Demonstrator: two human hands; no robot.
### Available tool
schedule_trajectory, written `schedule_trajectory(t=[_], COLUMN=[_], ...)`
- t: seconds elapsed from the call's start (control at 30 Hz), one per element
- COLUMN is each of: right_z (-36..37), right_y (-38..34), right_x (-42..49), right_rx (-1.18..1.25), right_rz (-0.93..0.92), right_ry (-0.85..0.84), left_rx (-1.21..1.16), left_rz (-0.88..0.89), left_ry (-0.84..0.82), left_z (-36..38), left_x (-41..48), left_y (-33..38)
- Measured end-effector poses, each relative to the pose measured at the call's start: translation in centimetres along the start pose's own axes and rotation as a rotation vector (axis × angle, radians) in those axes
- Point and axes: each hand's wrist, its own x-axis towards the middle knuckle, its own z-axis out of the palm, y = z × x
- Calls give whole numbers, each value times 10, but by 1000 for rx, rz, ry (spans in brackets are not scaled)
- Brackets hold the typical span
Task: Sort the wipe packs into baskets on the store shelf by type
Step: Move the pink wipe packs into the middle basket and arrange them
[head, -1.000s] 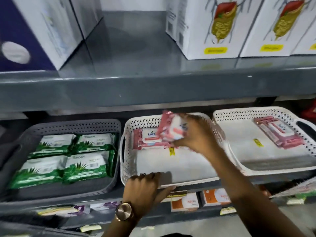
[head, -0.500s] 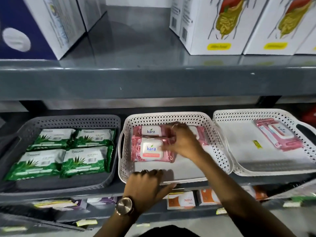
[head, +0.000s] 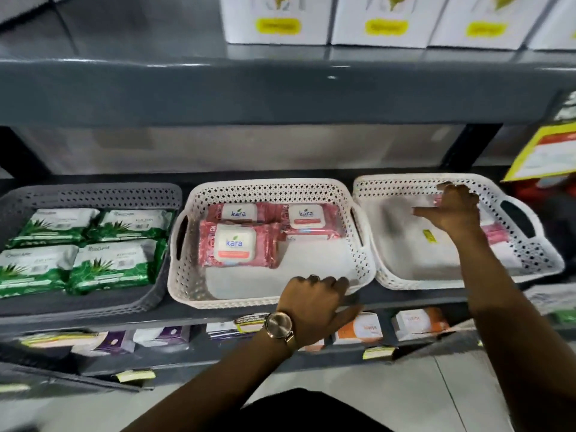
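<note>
Our left hand rests fingers-together on the middle white basket, steadying it around three pink Kara packs. Our right hand, spread, reaches over the pink pack in the right white basket; we can't tell if it grips.

White boxes above; orange cartons on the lower shelf.

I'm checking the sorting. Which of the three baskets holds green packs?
The grey basket at the far left: it holds four green packs. The other two baskets are white with pink packs.
</note>
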Motion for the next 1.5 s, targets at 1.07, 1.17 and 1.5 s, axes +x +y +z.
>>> schedule_trajectory(t=[1.07, 1.17, 1.5], right_z=[9, 41, 68], right_y=[-116, -122, -121], right_x=[-126, -134, -138], right_rx=[167, -52, -154], right_rz=[-613, -700, -728], right_ry=[-276, -247, -238], left_rx=[-153, 17, 95], left_rz=[-352, -558, -616], left_ry=[246, 25, -253], left_z=[-33, -41, -37], left_x=[-20, -34, -35], left_y=[-37, -83, -131])
